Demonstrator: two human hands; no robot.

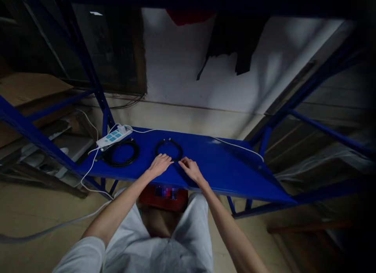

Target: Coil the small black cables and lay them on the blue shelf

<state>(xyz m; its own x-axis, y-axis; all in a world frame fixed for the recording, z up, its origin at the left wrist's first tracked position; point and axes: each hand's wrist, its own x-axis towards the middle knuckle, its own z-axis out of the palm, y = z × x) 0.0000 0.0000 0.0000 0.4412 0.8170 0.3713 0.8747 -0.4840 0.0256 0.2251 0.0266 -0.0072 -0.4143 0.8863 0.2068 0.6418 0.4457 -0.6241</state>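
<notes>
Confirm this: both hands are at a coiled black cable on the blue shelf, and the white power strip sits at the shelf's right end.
The end is wrong: in the head view, the white power strip sits at the left end of the blue shelf.

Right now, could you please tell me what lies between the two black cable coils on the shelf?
In the head view, only bare blue shelf shows between the left coil, near the power strip, and the right coil, at the left hand.
</notes>
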